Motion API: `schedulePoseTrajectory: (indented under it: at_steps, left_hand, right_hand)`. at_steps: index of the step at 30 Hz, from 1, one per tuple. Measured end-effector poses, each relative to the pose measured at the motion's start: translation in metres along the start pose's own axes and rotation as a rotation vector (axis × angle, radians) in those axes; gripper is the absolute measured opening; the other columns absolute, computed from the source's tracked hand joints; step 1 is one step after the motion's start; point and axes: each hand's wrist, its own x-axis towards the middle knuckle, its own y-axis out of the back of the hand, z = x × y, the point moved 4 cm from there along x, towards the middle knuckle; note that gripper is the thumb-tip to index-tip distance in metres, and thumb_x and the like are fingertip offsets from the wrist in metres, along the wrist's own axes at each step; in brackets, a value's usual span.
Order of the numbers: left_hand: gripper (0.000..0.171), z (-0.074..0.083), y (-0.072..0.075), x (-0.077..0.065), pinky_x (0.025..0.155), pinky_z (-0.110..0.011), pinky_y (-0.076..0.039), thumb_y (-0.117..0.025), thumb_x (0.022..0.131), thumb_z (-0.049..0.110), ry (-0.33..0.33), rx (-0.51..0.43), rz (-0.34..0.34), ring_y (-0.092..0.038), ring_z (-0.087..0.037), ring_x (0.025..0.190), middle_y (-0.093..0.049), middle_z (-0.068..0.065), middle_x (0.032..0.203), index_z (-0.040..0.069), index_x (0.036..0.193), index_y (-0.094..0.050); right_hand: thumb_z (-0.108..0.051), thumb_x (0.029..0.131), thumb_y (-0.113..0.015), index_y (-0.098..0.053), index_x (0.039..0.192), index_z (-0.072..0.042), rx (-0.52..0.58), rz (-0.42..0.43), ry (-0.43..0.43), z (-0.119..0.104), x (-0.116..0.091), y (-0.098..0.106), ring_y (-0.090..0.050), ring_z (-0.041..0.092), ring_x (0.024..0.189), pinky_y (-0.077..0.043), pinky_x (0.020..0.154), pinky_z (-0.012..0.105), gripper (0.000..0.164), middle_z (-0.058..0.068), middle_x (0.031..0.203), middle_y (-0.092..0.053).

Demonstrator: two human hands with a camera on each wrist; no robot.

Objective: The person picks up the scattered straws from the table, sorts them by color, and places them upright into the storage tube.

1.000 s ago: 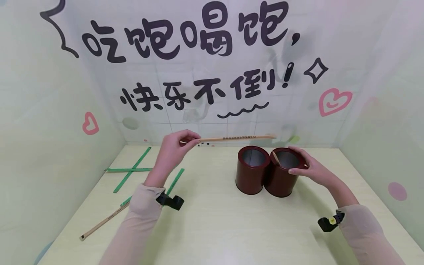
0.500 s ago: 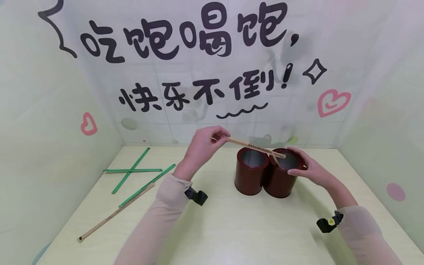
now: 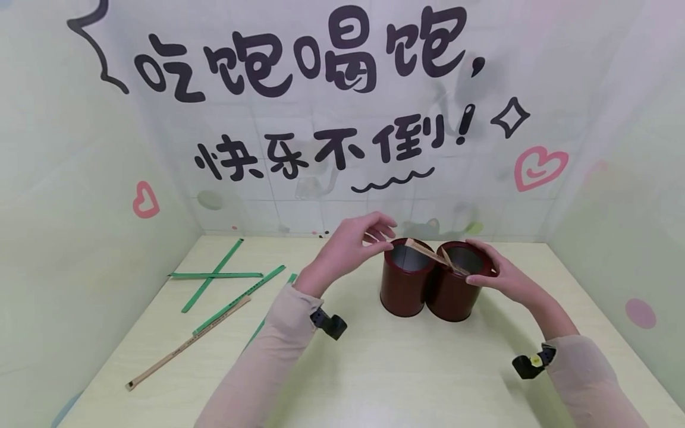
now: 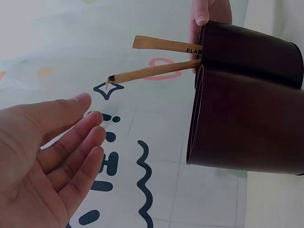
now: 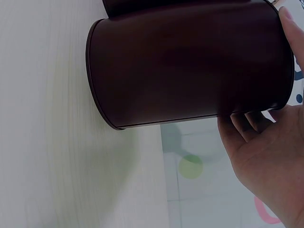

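Two dark red cylindrical canisters stand side by side, touching: the left canister (image 3: 402, 291) and the right canister (image 3: 452, 297). My right hand (image 3: 508, 274) grips the right canister near its rim, thumb in front and fingers behind, as the right wrist view also shows. From that canister's mouth lean two slim brown paper-wrapped sticks; the longer stick (image 3: 425, 249) slants left across the left canister's opening. In the left wrist view, one brown stick (image 4: 164, 44) carries the print "PLA". My left hand (image 3: 355, 241) holds nothing, its fingers loosely bent, just left of the canisters.
Several green wrapped sticks lie on the table's left side, two as a crossed pair (image 3: 213, 275). A green stick (image 3: 241, 299) lies beside a brown stick (image 3: 176, 353); another is partly hidden by my left sleeve (image 3: 267, 351). Behind is a printed backdrop (image 3: 299, 208).
My left hand carried a brown wrapped stick rightward to the right canister, let it go there, and drew back slightly. The stick now leans in that canister. My right hand has kept its hold.
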Motion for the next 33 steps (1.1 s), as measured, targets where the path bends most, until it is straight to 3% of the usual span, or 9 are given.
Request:
schedulePoseTrajectory:
  at_steps: [5, 14, 33]
  left_hand:
    - [0.028, -0.007, 0.007, -0.008, 0.093, -0.034, -0.057, -0.072, 0.092, 0.012, 0.023, -0.011, 0.002, -0.069, -0.016, 0.097, -0.073, -0.006, 0.109, 0.011, 0.119, -0.065]
    - [0.029, -0.03, 0.023, -0.025, 0.093, -0.034, -0.057, -0.073, 0.091, 0.016, 0.102, -0.008, 0.037, -0.068, -0.015, 0.097, -0.073, -0.002, 0.108, 0.013, 0.119, -0.065]
    - [0.03, -0.071, 0.068, -0.078, 0.093, -0.038, -0.058, -0.07, 0.093, 0.013, 0.196, -0.014, 0.153, -0.07, -0.023, 0.1, -0.072, -0.01, 0.109, 0.009, 0.122, -0.065]
  right_hand:
    - [-0.011, 0.095, -0.065, -0.022, 0.155, -0.007, 0.001, -0.001, 0.005, -0.001, 0.0, 0.0, -0.052, -0.002, 0.109, -0.051, 0.087, 0.016, 0.074, 0.021, 0.147, -0.036]
    - [-0.011, 0.095, -0.065, -0.021, 0.156, -0.006, 0.005, -0.001, 0.001, -0.001, 0.0, 0.0, -0.051, -0.002, 0.11, -0.05, 0.087, 0.015, 0.075, 0.021, 0.148, -0.035]
    - [-0.011, 0.095, -0.065, -0.021, 0.155, -0.006, -0.005, -0.006, 0.0, -0.001, -0.001, 0.001, -0.051, 0.0, 0.11, -0.051, 0.086, 0.016, 0.075, 0.022, 0.148, -0.034]
